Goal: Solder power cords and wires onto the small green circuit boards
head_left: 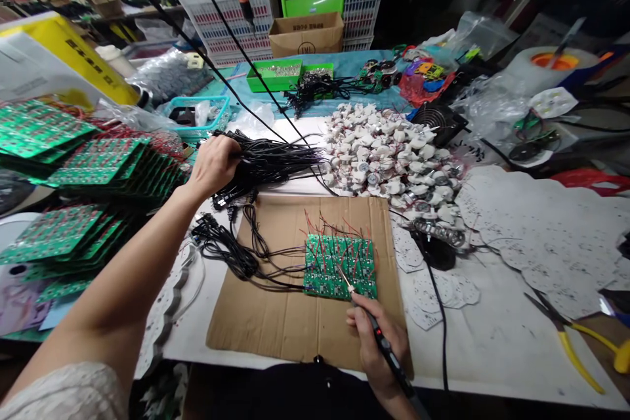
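Near the front edge of the white bench point(492, 357), on the right half of a cardboard sheet point(275, 335), I see from my distant seat the green circuit board point(364, 268), lying flat.

- The right hand point(374, 357) has its fingers closed around the soldering iron point(381, 339), like around a pen. The tip points down over the middle of the board; if it touches, I cannot tell.
- The left hand point(215, 161) reaches to the pile of black cables point(275, 154), beyond the left far corner of the cardboard. Its fingers are bent and near together; if they pinch a cable, I cannot tell.
- Thin red wires point(322, 243) stand up around the iron. I judge that one of them could be burned, if the tip goes sideways while attention is with the left hand.
- From the left, a bundle of cables point(241, 262) comes to the left edge of the board. Nothing visible is clamping the board, so a pull on this bundle could turn it under the hot tip or strain the joints.
- The cables in the pile lie crossed. One taken too quickly could drag others with it, and these could maybe disturb the white parts point(384, 157) just beside.
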`<state>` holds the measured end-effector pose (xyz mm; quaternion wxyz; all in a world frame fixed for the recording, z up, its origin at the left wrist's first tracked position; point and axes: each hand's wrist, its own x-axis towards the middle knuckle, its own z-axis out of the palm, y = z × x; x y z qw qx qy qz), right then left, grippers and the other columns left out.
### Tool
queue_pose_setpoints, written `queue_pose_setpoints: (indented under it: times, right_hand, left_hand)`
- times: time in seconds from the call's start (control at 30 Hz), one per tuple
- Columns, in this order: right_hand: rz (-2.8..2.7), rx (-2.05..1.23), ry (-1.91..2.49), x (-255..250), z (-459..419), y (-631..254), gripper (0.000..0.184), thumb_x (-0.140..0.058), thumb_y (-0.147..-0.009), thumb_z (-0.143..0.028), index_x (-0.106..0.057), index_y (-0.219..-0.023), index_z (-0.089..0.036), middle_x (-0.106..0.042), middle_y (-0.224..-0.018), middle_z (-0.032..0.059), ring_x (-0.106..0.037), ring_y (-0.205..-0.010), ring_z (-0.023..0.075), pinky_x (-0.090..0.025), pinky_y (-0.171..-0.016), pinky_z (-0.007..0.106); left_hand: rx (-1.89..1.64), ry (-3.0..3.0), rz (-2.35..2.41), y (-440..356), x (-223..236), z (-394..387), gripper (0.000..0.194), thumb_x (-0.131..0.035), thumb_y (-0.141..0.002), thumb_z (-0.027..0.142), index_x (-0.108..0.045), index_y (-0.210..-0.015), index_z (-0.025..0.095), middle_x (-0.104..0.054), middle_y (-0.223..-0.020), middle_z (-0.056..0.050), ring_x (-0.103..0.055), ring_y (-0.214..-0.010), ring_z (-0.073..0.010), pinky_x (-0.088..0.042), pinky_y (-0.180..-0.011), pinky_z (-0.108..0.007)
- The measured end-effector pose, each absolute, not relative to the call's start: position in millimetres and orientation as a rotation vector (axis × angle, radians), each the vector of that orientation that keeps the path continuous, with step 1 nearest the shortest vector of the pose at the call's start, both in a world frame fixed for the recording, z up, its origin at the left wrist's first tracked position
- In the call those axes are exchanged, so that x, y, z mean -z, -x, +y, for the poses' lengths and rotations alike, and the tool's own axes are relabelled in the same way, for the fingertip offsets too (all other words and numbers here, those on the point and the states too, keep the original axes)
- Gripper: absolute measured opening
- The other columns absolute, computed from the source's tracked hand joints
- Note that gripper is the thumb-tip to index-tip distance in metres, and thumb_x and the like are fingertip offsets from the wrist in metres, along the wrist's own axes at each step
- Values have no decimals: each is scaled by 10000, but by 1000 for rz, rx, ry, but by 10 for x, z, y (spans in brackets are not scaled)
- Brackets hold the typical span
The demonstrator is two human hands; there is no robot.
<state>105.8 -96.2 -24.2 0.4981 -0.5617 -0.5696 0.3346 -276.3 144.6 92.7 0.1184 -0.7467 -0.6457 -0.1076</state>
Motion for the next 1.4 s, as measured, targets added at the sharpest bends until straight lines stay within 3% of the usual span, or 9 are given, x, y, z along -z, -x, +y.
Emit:
queue_pose_setpoints:
  times: [0.2, 0.3, 0.43, 0.63, 0.7, 0.87, 1.0, 1.23, 1.4]
  right_hand:
    - [-1401, -772, 1366, 230, -948, -1044, 221, -582, -988, -343, -757, -1025, -212, -766, -722, 6, -731, -560, 148, -602, -560, 239]
    - [-1392, -784, 1380, 219, -947, -1048, 216, -586, -982, -330, -759, -1034, -212, -770, -723, 8, -736, -567, 151, -607, -569, 239]
    - [-1382, -827, 1395, 216, -956, -1074, 233, -584, -980, -341, -758, -1044, -201, -776, -735, 18, -743, -573, 157, -618, -573, 245]
    - [-1322, -831, 1402, 205, -968, -1081, 214, -580, -981, -317, -747, -1041, -198, -769, -740, 16, -737, -566, 149, -619, -564, 244]
    - [-1318, -824, 1377, 195, -965, -1073, 197, -588, -975, -310, -749, -1031, -210, -763, -730, 6, -730, -553, 145, -618, -560, 246]
    - [-1338, -840, 1375, 190, -970, -1063, 194, -589, -976, -300, -749, -1049, -218, -760, -742, 8, -731, -565, 149, -623, -570, 259]
    - [-1309, -829, 1393, 202, -983, -1056, 201, -584, -980, -302, -742, -1063, -211, -759, -756, 13, -729, -570, 145, -619, -562, 252]
    - [-1303, -800, 1394, 244, -997, -1039, 214, -596, -973, -327, -757, -1037, -201, -764, -739, 18, -729, -557, 150, -615, -552, 252]
    - [-1270, -808, 1411, 256, -991, -1024, 222, -588, -978, -337, -760, -1034, -210, -763, -736, 11, -730, -561, 146, -610, -556, 244]
  left_hand:
    - [511, 1980, -2092, 2683, -1124, 1640, 250, -494, -1026, 378, -572, -1107, 155, -630, -1038, -59, -543, -1023, -207, -442, -967, -376]
    - [769, 1789, -2097, 2539, -1434, 1747, 272, -357, -1086, 310, -528, -1135, 104, -632, -989, -63, -581, -942, -170, -452, -912, -345]
    - [986, 1674, -1799, 2290, -1738, 1501, 245, -374, -1060, 268, -578, -1081, 135, -646, -989, -61, -636, -954, -193, -452, -881, -343]
    - [126, 2464, -1796, 2217, -891, 644, 188, -500, -889, 189, -685, -922, 196, -707, -846, -60, -634, -762, -220, -407, -615, -309]
    - [15, 2593, -1796, 2327, -548, 441, 179, -528, -860, 214, -692, -931, 196, -703, -848, -68, -624, -783, -224, -436, -646, -318]
    - [276, 2752, -1756, 2336, -397, 242, 381, -619, -815, 290, -667, -1173, 168, -682, -1100, -115, -590, -996, -286, -486, -875, -426]
    - [501, 2802, -1768, 1827, -449, 329, 204, -562, -925, 245, -691, -1069, 181, -680, -1011, -87, -588, -953, -244, -473, -871, -399]
    - [287, 2968, -1776, 1043, -75, 709, 174, -590, -958, 264, -693, -887, 143, -647, -921, -112, -578, -897, -255, -474, -809, -377]
    - [740, 3014, -1951, 1130, -92, 694, 98, -551, -949, 188, -627, -892, 162, -640, -900, -64, -590, -843, -195, -471, -778, -322]
